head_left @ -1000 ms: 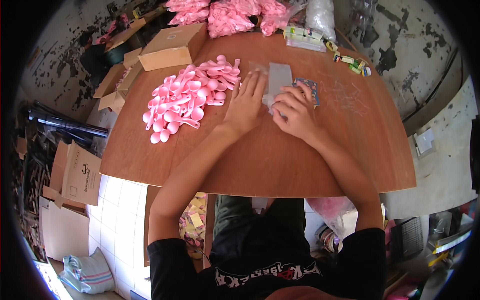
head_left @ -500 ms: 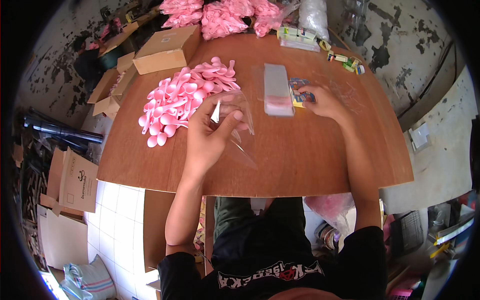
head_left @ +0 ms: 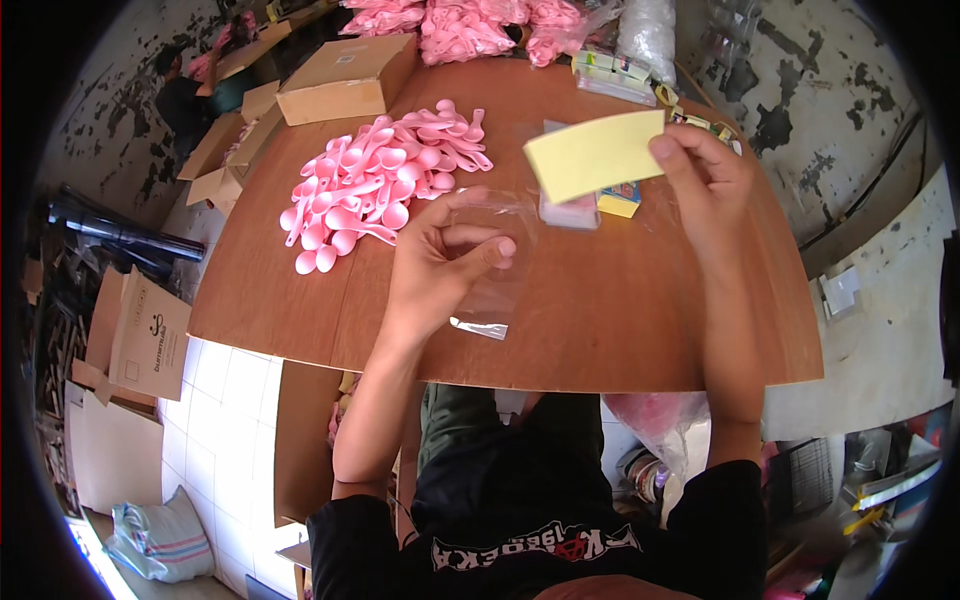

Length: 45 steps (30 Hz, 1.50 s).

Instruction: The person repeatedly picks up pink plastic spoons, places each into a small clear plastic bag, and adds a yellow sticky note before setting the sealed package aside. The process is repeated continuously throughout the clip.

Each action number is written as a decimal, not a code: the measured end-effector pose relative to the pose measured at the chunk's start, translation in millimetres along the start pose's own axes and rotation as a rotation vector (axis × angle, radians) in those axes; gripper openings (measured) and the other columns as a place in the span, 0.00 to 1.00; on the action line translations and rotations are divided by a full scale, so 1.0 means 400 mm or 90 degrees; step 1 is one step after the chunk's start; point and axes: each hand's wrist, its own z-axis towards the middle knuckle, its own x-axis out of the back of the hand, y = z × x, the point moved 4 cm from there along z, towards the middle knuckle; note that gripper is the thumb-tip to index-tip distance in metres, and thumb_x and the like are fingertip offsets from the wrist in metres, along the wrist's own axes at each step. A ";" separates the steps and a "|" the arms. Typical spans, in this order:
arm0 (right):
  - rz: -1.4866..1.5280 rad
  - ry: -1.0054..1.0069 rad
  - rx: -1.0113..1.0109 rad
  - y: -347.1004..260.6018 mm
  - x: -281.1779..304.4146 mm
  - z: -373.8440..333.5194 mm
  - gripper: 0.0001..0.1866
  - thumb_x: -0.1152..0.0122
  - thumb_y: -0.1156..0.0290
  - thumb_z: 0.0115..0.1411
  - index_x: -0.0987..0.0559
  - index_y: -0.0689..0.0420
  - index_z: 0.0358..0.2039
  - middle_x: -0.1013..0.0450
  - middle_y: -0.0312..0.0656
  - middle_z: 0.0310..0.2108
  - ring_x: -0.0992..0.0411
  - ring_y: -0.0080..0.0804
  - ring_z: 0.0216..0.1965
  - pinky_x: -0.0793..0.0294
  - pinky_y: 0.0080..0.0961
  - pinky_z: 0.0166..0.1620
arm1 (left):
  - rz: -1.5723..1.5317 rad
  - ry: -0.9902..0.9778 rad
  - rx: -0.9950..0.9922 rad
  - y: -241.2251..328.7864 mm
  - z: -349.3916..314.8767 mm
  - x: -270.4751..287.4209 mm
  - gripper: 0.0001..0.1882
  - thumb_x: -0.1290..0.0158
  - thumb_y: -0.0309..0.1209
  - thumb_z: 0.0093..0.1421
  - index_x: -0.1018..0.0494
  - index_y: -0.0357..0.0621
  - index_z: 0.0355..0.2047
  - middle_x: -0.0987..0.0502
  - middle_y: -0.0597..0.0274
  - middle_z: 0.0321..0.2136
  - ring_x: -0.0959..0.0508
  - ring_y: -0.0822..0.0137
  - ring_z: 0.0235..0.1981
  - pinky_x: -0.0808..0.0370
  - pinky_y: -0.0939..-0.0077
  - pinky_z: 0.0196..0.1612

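My left hand [head_left: 450, 255] is closed on a clear plastic bag [head_left: 488, 300], pinched between thumb and fingers over the middle of the table. Raised on the right, my right hand [head_left: 708, 180] grips a pale yellow card [head_left: 595, 155] by its right end, plain side showing. Below the card lie a small stack of printed cards [head_left: 622, 197] with a yellow edge and, beside it, a stack of clear bags [head_left: 570, 213], both partly hidden by the card. A heap of pink plastic spoons [head_left: 370, 180] lies left of my left hand.
On the brown wooden table [head_left: 600, 320], a closed cardboard box [head_left: 347, 78] stands at the back left. Bagged pink spoons [head_left: 470, 30], a roll of clear plastic [head_left: 648, 38] and bundled cards [head_left: 615, 72] line the far edge. A person [head_left: 185, 100] is at the far left.
My right hand has lifted a yellow card off the printed stack and brought it up. The bag in my left hand has turned and now hangs flatter toward me.
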 end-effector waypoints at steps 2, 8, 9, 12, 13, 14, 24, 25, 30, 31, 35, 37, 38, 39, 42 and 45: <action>-0.028 -0.120 0.021 -0.045 -0.058 -0.017 0.07 0.34 0.75 0.62 0.17 0.66 0.38 0.20 0.38 0.34 0.25 0.18 0.34 0.26 0.17 0.38 | 0.025 0.012 0.015 -0.001 -0.006 0.006 0.28 0.37 0.18 0.57 0.32 0.32 0.58 0.15 0.54 0.34 0.18 0.75 0.32 0.20 0.80 0.37; -0.066 -0.194 0.023 -0.018 -0.111 -0.017 0.07 0.33 0.75 0.61 0.17 0.65 0.37 0.20 0.38 0.31 0.25 0.18 0.32 0.27 0.18 0.36 | 0.031 -0.022 -0.011 0.009 -0.022 -0.003 0.28 0.37 0.18 0.57 0.31 0.32 0.57 0.15 0.55 0.35 0.18 0.77 0.35 0.22 0.83 0.36; -0.079 -0.235 -0.005 -0.009 -0.114 -0.017 0.07 0.33 0.74 0.60 0.17 0.65 0.36 0.20 0.39 0.30 0.25 0.19 0.32 0.27 0.18 0.35 | 0.032 -0.016 -0.011 0.009 -0.026 -0.004 0.28 0.37 0.18 0.57 0.31 0.32 0.57 0.15 0.55 0.35 0.18 0.77 0.35 0.22 0.83 0.36; -0.156 -0.322 0.028 -0.010 -0.122 -0.026 0.07 0.33 0.75 0.59 0.17 0.65 0.36 0.20 0.40 0.30 0.25 0.21 0.31 0.26 0.19 0.35 | 0.141 0.018 -0.033 0.008 -0.036 -0.004 0.27 0.37 0.19 0.56 0.30 0.32 0.57 0.15 0.56 0.35 0.18 0.77 0.35 0.23 0.82 0.35; -0.152 -0.325 0.028 -0.011 -0.121 -0.027 0.07 0.33 0.75 0.59 0.17 0.65 0.36 0.20 0.40 0.30 0.25 0.21 0.31 0.26 0.19 0.35 | 0.119 0.009 -0.017 -0.005 -0.036 -0.010 0.27 0.36 0.19 0.56 0.29 0.32 0.57 0.15 0.55 0.35 0.18 0.77 0.34 0.22 0.82 0.35; -0.172 -0.377 0.034 -0.013 -0.126 -0.031 0.06 0.32 0.75 0.59 0.17 0.64 0.35 0.20 0.40 0.30 0.24 0.22 0.30 0.26 0.20 0.34 | 0.097 0.000 -0.001 -0.012 -0.037 -0.016 0.27 0.36 0.20 0.56 0.29 0.32 0.57 0.15 0.55 0.35 0.18 0.77 0.34 0.22 0.81 0.35; -0.046 -0.471 0.086 -0.012 -0.190 -0.086 0.06 0.32 0.72 0.58 0.16 0.61 0.34 0.22 0.41 0.33 0.24 0.32 0.37 0.26 0.28 0.42 | 0.293 0.027 -0.122 0.016 -0.044 -0.051 0.24 0.36 0.21 0.57 0.26 0.35 0.54 0.17 0.60 0.40 0.18 0.73 0.37 0.18 0.76 0.37; -0.036 -0.491 0.051 -0.005 -0.191 -0.098 0.07 0.32 0.71 0.59 0.16 0.61 0.35 0.23 0.43 0.37 0.25 0.36 0.40 0.26 0.31 0.46 | 0.292 0.023 -0.120 0.018 -0.047 -0.055 0.24 0.36 0.21 0.57 0.26 0.35 0.54 0.17 0.60 0.40 0.18 0.73 0.37 0.18 0.76 0.37; -0.009 -0.523 -0.036 -0.003 -0.193 -0.119 0.08 0.36 0.73 0.59 0.17 0.63 0.38 0.23 0.46 0.38 0.24 0.37 0.41 0.26 0.31 0.46 | 0.389 0.121 -0.189 0.052 -0.084 -0.072 0.24 0.35 0.22 0.54 0.24 0.38 0.52 0.16 0.55 0.40 0.15 0.67 0.38 0.18 0.75 0.41; -0.006 -0.567 -0.062 -0.002 -0.195 -0.122 0.09 0.37 0.74 0.59 0.17 0.64 0.39 0.23 0.48 0.38 0.23 0.38 0.41 0.26 0.31 0.46 | 0.388 0.121 -0.188 0.050 -0.091 -0.073 0.24 0.35 0.22 0.54 0.24 0.38 0.52 0.16 0.55 0.40 0.15 0.67 0.38 0.18 0.75 0.41; -0.028 -0.688 -0.065 -0.033 -0.193 -0.123 0.15 0.35 0.77 0.52 0.19 0.66 0.42 0.21 0.49 0.40 0.21 0.43 0.39 0.23 0.30 0.44 | 0.464 0.114 -0.293 0.052 -0.113 -0.084 0.26 0.32 0.24 0.51 0.24 0.39 0.52 0.17 0.52 0.36 0.16 0.60 0.35 0.19 0.72 0.38; -0.028 -0.701 -0.101 -0.030 -0.194 -0.130 0.16 0.33 0.78 0.50 0.18 0.65 0.41 0.21 0.48 0.39 0.21 0.42 0.40 0.23 0.30 0.44 | 0.467 0.122 -0.320 0.050 -0.120 -0.081 0.27 0.32 0.24 0.50 0.24 0.40 0.52 0.18 0.51 0.32 0.17 0.56 0.29 0.20 0.69 0.34; -0.029 -0.710 -0.137 -0.025 -0.197 -0.137 0.17 0.31 0.80 0.48 0.18 0.64 0.41 0.20 0.47 0.39 0.21 0.41 0.40 0.23 0.29 0.44 | 0.474 0.118 -0.347 0.051 -0.122 -0.079 0.28 0.31 0.26 0.50 0.24 0.40 0.52 0.18 0.53 0.32 0.18 0.57 0.27 0.21 0.69 0.33; -0.029 -0.715 -0.136 -0.020 -0.206 -0.149 0.17 0.31 0.80 0.48 0.18 0.64 0.41 0.20 0.47 0.39 0.21 0.41 0.40 0.23 0.29 0.44 | 0.482 0.115 -0.375 0.054 -0.126 -0.077 0.29 0.31 0.27 0.49 0.25 0.40 0.53 0.18 0.54 0.32 0.19 0.58 0.26 0.22 0.69 0.32; -0.109 -0.648 0.011 -0.026 -0.231 -0.158 0.13 0.31 0.81 0.50 0.17 0.63 0.38 0.20 0.46 0.38 0.20 0.38 0.37 0.23 0.28 0.40 | 0.401 0.124 -0.371 0.083 -0.130 -0.068 0.29 0.30 0.27 0.49 0.24 0.41 0.53 0.19 0.53 0.33 0.19 0.56 0.27 0.22 0.68 0.34; 0.017 -0.590 0.004 -0.031 -0.233 -0.159 0.07 0.35 0.79 0.58 0.18 0.62 0.38 0.19 0.43 0.33 0.19 0.30 0.35 0.24 0.24 0.36 | 0.368 0.087 -0.174 0.074 -0.147 -0.027 0.31 0.28 0.28 0.48 0.26 0.35 0.52 0.17 0.51 0.42 0.16 0.60 0.45 0.20 0.68 0.48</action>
